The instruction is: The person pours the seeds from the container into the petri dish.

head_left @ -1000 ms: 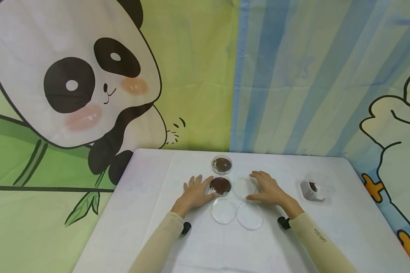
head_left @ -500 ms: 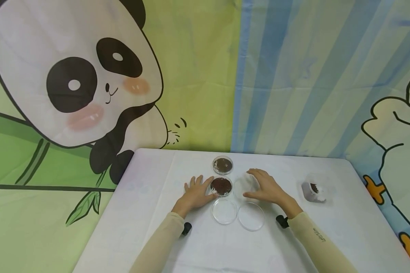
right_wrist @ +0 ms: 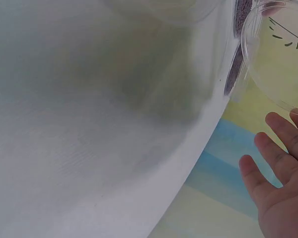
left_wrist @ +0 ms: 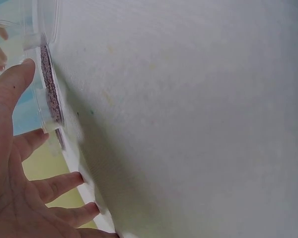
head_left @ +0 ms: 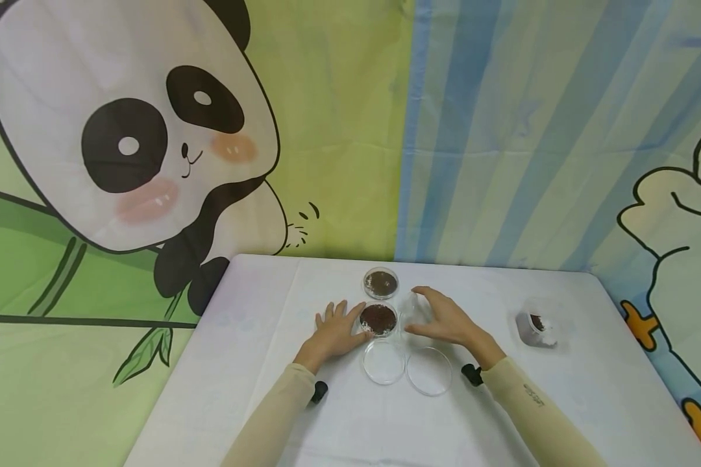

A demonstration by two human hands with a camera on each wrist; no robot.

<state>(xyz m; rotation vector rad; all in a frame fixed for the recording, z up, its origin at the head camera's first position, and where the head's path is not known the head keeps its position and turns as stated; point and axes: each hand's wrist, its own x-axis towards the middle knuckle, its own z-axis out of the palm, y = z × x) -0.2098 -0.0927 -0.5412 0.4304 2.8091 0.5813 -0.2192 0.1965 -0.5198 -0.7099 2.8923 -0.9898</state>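
Note:
A petri dish of dark brown granules (head_left: 378, 319) sits on the table, pinched at its side between thumb and forefinger of my left hand (head_left: 333, 332). The other left fingers spread out, their tips at the cloth in the left wrist view. My right hand (head_left: 446, 318) grips a clear round petri dish lid (right_wrist: 247, 54) by its edge, tilted up just right of the filled dish. In the right wrist view, three right fingers stand extended, apart from the lid. Behind the pinched dish is a second filled petri dish (head_left: 381, 283), with pale flecks at its edge.
Two clear round dish pieces (head_left: 383, 384) lie side by side in front of the hands. A small pale container with brown material (head_left: 536, 327) stands at the right on the white tablecloth (head_left: 257, 402). A printed curtain (head_left: 339, 130) hangs behind the table.
My right hand has raised the clear lid from the table, tilted it and brought it left toward the filled dish. The left hand stays in place.

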